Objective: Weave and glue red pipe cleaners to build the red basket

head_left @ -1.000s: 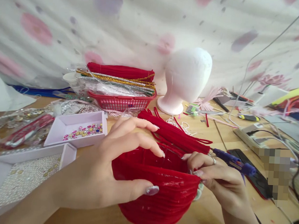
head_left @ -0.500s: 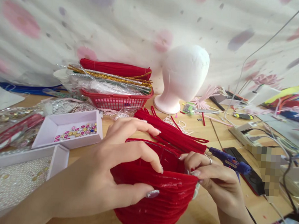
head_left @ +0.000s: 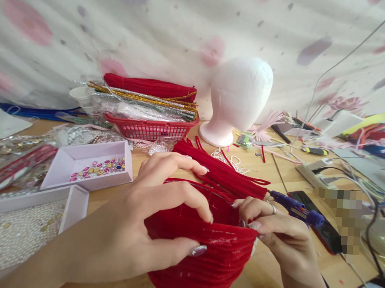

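Note:
A red bowl-shaped piece made of chenille stems (head_left: 205,257) sits low in the middle of the view. My left hand (head_left: 141,228) grips its near rim, thumb on the outside and fingers curled over the top. My right hand (head_left: 281,240) pinches the right edge of the same rim with fingers pressed together; a ring shows on one finger. Just behind the piece lies a loose bundle of red chenille stems (head_left: 223,172) on the wooden table (head_left: 269,274).
A blue glue gun (head_left: 296,209) lies right of my right hand, beside a dark phone (head_left: 324,230). Behind stand a white foam head (head_left: 237,99) and a red basket (head_left: 150,130) of stems. White trays of gems (head_left: 93,166) and pearls (head_left: 17,233) sit left. Cables and tools clutter the right.
Both hands keep their hold on the red piece; my left fingers have curled a little further over the rim. The view has shifted slightly.

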A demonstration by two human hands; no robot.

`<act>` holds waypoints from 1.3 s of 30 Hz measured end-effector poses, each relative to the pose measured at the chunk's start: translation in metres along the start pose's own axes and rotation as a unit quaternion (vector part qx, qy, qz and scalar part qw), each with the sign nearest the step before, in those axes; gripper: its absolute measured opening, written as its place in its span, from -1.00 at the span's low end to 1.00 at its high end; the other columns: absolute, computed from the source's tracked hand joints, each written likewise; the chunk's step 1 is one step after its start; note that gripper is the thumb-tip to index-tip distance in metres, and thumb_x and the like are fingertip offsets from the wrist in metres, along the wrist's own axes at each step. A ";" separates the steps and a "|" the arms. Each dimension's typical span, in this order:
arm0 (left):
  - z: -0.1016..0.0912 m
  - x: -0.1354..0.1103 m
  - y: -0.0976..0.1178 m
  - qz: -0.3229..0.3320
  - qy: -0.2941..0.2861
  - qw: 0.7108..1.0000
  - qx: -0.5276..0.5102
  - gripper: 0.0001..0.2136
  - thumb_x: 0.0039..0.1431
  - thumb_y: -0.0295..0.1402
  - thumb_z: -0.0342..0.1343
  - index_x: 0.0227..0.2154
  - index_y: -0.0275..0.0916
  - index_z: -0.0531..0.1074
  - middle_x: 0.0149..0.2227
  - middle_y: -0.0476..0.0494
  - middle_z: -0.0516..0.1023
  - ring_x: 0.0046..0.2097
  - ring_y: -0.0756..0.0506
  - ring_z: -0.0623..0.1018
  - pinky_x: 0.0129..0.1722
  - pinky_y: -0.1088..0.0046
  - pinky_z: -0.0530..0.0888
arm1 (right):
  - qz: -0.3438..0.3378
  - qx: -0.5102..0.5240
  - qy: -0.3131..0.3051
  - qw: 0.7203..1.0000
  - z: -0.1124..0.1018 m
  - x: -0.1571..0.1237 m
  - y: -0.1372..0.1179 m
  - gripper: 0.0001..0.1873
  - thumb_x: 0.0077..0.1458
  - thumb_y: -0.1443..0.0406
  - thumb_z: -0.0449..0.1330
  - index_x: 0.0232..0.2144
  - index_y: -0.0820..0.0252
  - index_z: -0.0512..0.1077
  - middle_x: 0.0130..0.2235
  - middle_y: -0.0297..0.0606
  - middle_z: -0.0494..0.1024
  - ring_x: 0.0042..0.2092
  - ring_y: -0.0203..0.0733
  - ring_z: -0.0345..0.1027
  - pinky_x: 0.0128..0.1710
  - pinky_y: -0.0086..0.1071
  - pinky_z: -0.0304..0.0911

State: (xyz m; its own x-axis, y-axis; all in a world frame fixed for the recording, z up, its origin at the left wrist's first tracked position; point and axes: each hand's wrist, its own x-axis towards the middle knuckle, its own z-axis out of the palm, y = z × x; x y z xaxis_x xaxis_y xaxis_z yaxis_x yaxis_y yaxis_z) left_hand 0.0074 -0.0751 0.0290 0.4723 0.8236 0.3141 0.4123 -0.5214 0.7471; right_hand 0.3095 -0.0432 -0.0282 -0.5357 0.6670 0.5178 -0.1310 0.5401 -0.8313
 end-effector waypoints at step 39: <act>0.003 -0.005 0.012 0.029 0.026 0.994 0.098 -0.78 0.17 -0.28 0.32 -0.18 0.08 0.42 0.32 0.12 0.13 0.34 -0.26 0.19 0.36 0.08 0.14 | -0.015 -0.030 0.008 0.999 0.013 0.003 -0.009 -0.70 0.34 0.36 0.20 0.02 -0.03 0.62 -0.21 -0.22 0.62 -0.18 -0.19 0.51 -0.04 -0.24 0.48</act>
State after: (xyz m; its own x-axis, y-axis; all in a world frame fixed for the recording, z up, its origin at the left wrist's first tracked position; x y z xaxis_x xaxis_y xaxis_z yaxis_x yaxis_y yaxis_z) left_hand 0.0127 -0.0862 0.0349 0.4603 0.7987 0.3875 0.5326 -0.5977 0.5993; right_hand 0.2982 -0.0528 -0.0223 -0.5187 0.6583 0.5455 -0.0959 0.5892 -0.8023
